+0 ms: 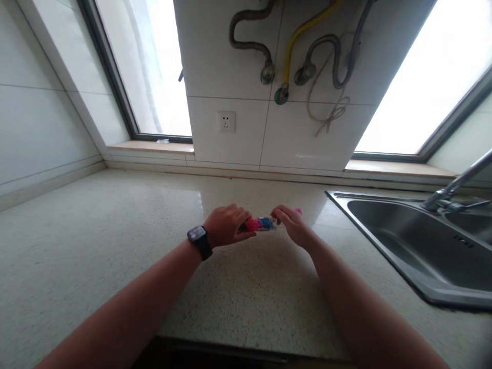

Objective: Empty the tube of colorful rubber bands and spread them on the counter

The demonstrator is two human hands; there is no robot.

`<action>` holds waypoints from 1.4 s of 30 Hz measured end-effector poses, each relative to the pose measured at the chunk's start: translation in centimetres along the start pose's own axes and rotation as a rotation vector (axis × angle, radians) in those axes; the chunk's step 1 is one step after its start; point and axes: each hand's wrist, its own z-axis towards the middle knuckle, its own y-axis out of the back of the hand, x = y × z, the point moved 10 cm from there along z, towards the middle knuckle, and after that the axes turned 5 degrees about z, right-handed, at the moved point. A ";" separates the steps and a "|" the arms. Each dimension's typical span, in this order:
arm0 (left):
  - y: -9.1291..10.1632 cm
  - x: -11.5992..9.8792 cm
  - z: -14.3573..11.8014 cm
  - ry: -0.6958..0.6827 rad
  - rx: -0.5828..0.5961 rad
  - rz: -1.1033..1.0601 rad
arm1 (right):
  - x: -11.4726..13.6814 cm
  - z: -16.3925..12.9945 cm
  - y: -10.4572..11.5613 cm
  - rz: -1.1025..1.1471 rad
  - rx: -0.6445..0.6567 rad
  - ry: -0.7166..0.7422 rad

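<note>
A small clear container (264,224) with red, pink and blue contents lies sideways just above or on the counter (253,287); which, I cannot tell. My left hand (227,224) is closed around its left end, thumb below and fingers over the top, and wears a black watch at the wrist. At the right end, my right hand (290,221) has its fingers pinched together by the container's tip. What they pinch is too small to make out. A bit of something pink (299,210) shows just behind the right hand.
To the right, a steel sink (384,256) with a faucet (442,197) is set into the counter. The tiled wall behind carries a socket (226,122), a yellow pipe (292,46) and grey hoses (249,46). Windows stand on both sides. The counter's front edge is near me.
</note>
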 end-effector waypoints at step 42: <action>3.1 0.1 -1.0 -0.007 -0.307 0.190 | 0.9 -1.0 -1.4 0.226 -0.193 -0.079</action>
